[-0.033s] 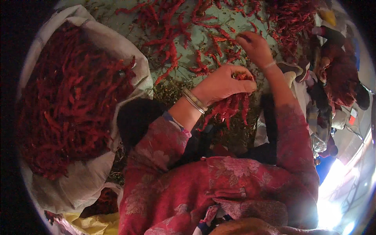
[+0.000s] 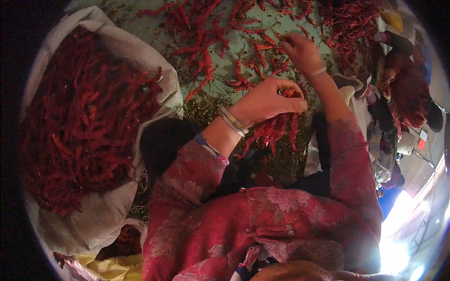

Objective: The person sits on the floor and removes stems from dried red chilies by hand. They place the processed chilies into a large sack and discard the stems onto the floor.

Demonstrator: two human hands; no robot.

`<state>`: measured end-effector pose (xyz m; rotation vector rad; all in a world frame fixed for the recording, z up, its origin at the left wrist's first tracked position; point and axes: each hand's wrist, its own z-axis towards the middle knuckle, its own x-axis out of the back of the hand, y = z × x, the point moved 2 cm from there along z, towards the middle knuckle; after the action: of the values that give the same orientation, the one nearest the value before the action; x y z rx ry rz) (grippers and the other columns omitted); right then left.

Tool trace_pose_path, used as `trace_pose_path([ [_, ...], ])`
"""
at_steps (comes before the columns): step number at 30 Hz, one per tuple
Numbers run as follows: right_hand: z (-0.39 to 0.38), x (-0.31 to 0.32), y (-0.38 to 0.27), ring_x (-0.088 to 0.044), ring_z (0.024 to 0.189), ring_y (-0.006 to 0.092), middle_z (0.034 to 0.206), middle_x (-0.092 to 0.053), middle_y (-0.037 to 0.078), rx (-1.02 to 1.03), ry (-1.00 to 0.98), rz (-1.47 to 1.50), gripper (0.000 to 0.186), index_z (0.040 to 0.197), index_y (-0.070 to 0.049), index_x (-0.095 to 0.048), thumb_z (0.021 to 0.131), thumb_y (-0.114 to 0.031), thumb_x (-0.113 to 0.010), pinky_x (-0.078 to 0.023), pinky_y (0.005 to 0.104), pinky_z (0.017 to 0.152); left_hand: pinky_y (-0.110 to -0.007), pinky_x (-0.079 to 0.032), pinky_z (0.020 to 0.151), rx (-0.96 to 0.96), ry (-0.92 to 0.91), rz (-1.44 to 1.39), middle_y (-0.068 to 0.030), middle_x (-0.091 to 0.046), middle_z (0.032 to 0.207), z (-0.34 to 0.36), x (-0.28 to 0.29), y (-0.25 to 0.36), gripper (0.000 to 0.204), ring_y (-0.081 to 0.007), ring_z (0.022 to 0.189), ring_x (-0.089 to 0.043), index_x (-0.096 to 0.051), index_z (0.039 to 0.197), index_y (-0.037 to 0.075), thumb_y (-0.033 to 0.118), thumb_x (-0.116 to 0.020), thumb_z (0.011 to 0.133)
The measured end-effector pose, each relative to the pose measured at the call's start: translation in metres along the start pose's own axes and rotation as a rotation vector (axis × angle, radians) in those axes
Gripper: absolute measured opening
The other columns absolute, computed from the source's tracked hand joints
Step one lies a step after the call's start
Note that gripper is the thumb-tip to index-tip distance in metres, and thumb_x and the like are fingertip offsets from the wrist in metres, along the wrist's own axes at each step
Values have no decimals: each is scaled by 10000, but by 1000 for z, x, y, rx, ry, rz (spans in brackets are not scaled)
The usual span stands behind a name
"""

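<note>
My left hand (image 2: 267, 100) grips a bunch of dried red chillies (image 2: 274, 131) with stems, the pods hanging below its fingers. Above and right of it, my right hand (image 2: 300, 54) has curled fingertips at loose red chillies (image 2: 201, 37) scattered over the pale green surface (image 2: 173, 14); what it pinches, if anything, is too small to make out. Dry stems and bits (image 2: 199, 107) lie beneath and left of my left hand.
A large white sack (image 2: 103, 225) full of chillies stands at my left, a yellow sack (image 2: 115, 267) below it. A heap of chillies (image 2: 347, 23) lies at the back right. Another person (image 2: 405, 93) is at work on the right, among sacks and cloth.
My right hand has shifted slightly up and to the left over the loose chillies. My left hand has barely moved with its bunch.
</note>
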<state>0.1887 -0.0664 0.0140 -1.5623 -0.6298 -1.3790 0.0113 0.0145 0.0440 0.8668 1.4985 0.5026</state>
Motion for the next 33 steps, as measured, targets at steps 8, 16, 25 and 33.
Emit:
trace_pose_path([
  [8, 43, -54, 21, -583, 795, 285, 916, -555, 69, 36, -149, -352, 193, 972, -129, -575, 780, -145, -555, -474, 390, 631, -216, -434, 651, 61, 52, -67, 10, -581, 721, 3, 2, -9, 165, -53, 689, -516, -617, 810, 26, 184, -633, 765],
  [16, -6, -9, 28, -578, 693, 191, 832, -594, 76, -120, -113, 28, 181, 943, -73, -602, 809, -193, -574, -458, 326, 590, -247, -443, 671, 16, 311, 292, -37, -624, 767, 2, 7, -7, 221, -89, 708, -546, -627, 862, 1, 195, -631, 754],
  [25, -95, 78, -66, -537, 600, 232, 703, -559, 152, -402, -237, 354, 164, 875, 2, -580, 810, -149, -574, -435, 322, 586, -327, -479, 684, -399, 495, 565, -155, -632, 785, 3, -1, -14, 241, -293, 775, -615, -621, 911, 11, 177, -598, 737],
  [33, -100, 99, -83, -445, 540, 106, 620, -528, 38, -622, -533, 661, 191, 769, -9, -566, 828, -190, -547, -370, 249, 500, -278, -472, 620, 81, -19, 430, -66, -637, 760, -4, -13, -1, 242, -105, 714, -581, -627, 876, -3, 213, -635, 767],
])
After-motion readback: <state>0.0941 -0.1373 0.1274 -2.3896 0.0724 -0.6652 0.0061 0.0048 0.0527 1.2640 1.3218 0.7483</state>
